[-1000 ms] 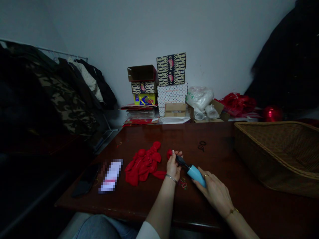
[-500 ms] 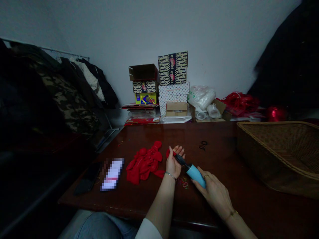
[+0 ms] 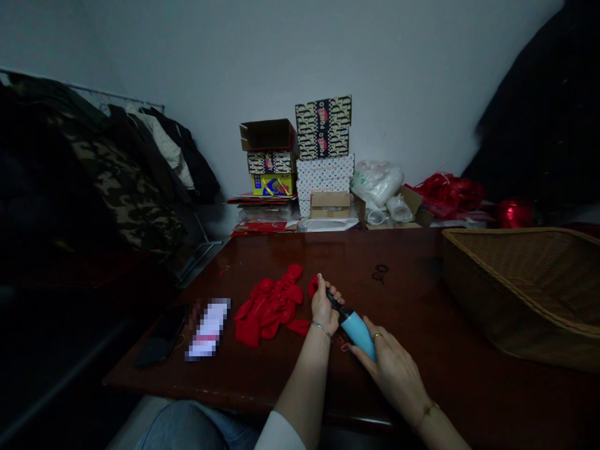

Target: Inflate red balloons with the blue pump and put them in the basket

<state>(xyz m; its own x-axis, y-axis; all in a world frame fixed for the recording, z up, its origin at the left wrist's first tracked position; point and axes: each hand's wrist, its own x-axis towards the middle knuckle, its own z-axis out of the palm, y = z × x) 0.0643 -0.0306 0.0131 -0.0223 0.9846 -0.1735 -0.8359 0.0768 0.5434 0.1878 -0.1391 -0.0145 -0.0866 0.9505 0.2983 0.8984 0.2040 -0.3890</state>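
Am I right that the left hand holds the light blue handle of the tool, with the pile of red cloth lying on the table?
Not quite: the head view shows the right hand on the light blue handle. The pile of red cloth does lie on the table.

Across the glossy reddish-brown surface (image 3: 262,375), from left to right, a flat black object (image 3: 160,339), a pixelated pale item (image 3: 209,331), crumpled red fabric (image 3: 269,309), small partly hidden loops (image 3: 344,345), thin black rings (image 3: 379,273) and a large wicker basket (image 3: 497,315) at the right.
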